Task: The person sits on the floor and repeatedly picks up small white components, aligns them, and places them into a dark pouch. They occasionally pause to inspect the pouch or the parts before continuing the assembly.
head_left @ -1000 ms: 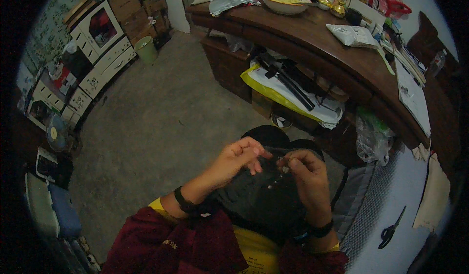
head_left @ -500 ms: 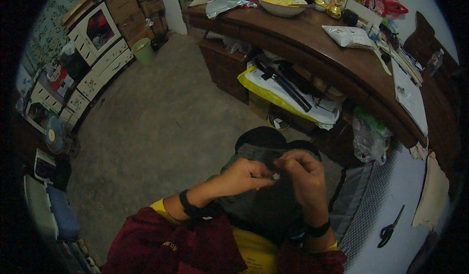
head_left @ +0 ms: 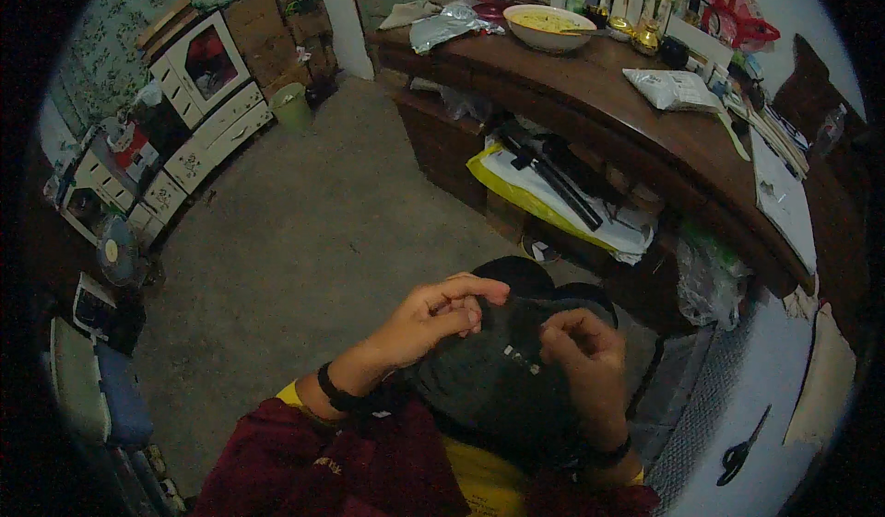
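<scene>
Above my lap, my left hand (head_left: pixel 438 319) has its index finger stretched out and its thumb apart from it, with the other fingers curled; nothing shows between them. To its right, my right hand (head_left: pixel 590 351) has thumb and fingers drawn together in a pinch. Whatever may be between those fingertips is too small or hidden to make out. Dark grey cloth (head_left: pixel 479 383) covers my lap beneath both hands. Small whitish marks or bits (head_left: pixel 522 360) show on it between the hands; I cannot tell which they are.
A brown wooden desk (head_left: pixel 590 88) at the far right bears a bowl of yellow food (head_left: pixel 550 29), bottles and a white packet (head_left: pixel 673 89). Black scissors (head_left: pixel 742 452) lie on the pale surface beside me at right. A fan (head_left: pixel 118 250) and white cabinets (head_left: pixel 207 135) stand left.
My hands have drawn apart: the left one moved up and left, its index finger now stretched out, while the right one shifted slightly right and down. The view has shifted a little.
</scene>
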### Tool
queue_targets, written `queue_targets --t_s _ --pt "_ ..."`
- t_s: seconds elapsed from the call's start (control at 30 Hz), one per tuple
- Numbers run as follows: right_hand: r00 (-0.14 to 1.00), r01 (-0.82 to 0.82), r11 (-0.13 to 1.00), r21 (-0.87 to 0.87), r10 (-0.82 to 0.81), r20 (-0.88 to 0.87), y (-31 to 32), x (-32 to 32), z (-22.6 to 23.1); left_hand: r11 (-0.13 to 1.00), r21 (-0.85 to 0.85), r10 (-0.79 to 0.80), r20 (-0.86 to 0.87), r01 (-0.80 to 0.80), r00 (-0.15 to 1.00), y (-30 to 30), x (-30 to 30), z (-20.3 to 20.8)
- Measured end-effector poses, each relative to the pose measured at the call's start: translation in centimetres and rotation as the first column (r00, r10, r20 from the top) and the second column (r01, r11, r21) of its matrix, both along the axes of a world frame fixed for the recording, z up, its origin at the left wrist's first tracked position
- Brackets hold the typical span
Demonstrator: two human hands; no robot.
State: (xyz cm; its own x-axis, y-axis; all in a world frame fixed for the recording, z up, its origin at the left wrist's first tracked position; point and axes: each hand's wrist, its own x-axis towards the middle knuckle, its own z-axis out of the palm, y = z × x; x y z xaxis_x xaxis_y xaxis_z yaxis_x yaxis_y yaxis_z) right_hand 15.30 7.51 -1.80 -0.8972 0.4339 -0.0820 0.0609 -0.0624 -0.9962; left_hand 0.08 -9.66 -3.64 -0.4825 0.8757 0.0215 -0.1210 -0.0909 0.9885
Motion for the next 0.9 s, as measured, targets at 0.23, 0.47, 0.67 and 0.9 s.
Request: queue_targets --t_s 0.23,0.47,0.67,0.9 --pt "0.995 -0.015 0.989 0.147 0.03 -0.1 -1.0 -0.1 1.3 0.997 0.055 0.062 -0.041 -0.06 0.997 -0.6 1.2 2.5" --pt "0.995 0.013 0.973 0.232 0.011 -0.103 -1.1 -0.8 1.2 0.989 0.099 0.137 -0.321 -0.11 0.937 -0.6 1.9 3.0" --pt "0.989 -0.014 0.952 0.306 0.057 -0.133 -0.7 -1.4 0.1 0.981 0.179 0.128 -0.32 -0.073 0.939 -0.6 1.8 3.2" --pt "0.983 -0.047 0.942 0.332 0.103 -0.155 -0.9 -1.8 -1.0 0.977 0.208 0.103 -0.28 -0.044 0.954 -0.6 1.7 3.4"
